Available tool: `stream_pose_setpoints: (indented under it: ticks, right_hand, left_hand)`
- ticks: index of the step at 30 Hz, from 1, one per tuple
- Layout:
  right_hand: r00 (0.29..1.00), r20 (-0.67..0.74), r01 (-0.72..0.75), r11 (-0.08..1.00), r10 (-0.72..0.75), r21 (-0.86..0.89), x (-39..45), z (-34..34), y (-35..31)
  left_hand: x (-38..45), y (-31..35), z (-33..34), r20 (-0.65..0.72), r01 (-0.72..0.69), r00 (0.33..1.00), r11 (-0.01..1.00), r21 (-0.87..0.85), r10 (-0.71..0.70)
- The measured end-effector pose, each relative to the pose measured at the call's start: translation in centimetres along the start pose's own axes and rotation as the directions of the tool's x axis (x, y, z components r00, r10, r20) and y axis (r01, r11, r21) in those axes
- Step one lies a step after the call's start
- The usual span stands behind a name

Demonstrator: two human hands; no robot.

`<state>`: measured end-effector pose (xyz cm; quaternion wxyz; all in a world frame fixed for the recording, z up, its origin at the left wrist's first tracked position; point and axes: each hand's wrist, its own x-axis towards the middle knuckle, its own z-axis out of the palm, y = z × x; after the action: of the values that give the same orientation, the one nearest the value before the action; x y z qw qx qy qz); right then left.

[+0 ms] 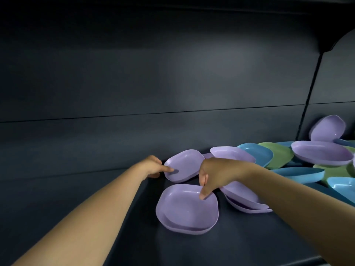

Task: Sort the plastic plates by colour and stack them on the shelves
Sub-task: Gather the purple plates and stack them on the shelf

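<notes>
Risk of sliding: left grip [153, 167] pinching tilted lilac plastic plate [182, 165], right grip [208, 178] pinching rim of stacked lilac square plates [187, 208] below it.

The dark shelf [76, 189] lies open to the left, while jumbled plates [299, 162] crowd its right side, seemingly to the corner.

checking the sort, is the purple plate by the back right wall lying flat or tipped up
Tipped up: the purple plate leans on edge against the back wall.
</notes>
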<state>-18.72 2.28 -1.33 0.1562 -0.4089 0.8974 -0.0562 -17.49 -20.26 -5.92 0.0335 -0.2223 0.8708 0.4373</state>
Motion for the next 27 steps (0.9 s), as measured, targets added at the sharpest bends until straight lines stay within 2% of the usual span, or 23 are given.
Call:
stream_pose_setpoints:
  ticks: [2, 7, 10, 13, 16, 21, 27]
  right_hand:
    - [1.0, 0.0, -0.003, 1.0, 0.003, -0.015, 0.2, -0.2, 0.1]
    - [0.998, 0.048, -0.034, 0.996, 0.038, -0.083, 1.1, 0.1, 0.0]
    - [0.993, 0.103, -0.038, 0.992, 0.051, -0.119, 1.6, 0.4, -0.2]
    - [0.988, 0.131, -0.054, 0.979, 0.081, -0.197, 1.8, 0.5, -0.7]
    - [0.983, 0.152, -0.056, 0.962, 0.099, -0.267, 1.9, 0.6, -1.4]
    - [0.979, 0.166, -0.07, 0.959, 0.119, -0.274, 1.9, 0.4, -1.8]
    - [0.981, 0.154, -0.077, 0.97, 0.114, -0.231, 2.5, 1.0, -2.3]
  left_hand:
    - [0.5, 0.1, 0.3, 0.011, 0.003, 1.0, 1.0, -0.029, -0.002]
    - [1.6, 0.3, 1.3, 0.003, 0.023, 1.0, 0.998, 0.054, -0.023]
    - [2.3, 0.3, 2.1, -0.06, 0.037, 0.998, 0.993, 0.109, -0.031]
    - [2.4, 0.5, 2.4, -0.099, 0.052, 0.994, 0.995, 0.082, -0.044]
    - [2.4, 0.4, 2.3, -0.109, 0.03, 0.994, 0.999, 0.011, -0.029]
    - [2.2, -0.3, 2.1, -0.134, -0.039, 0.991, 0.987, -0.157, 0.018]
    - [2.3, -1.6, 0.5, -0.128, -0.026, 0.991, 0.88, -0.474, -0.039]
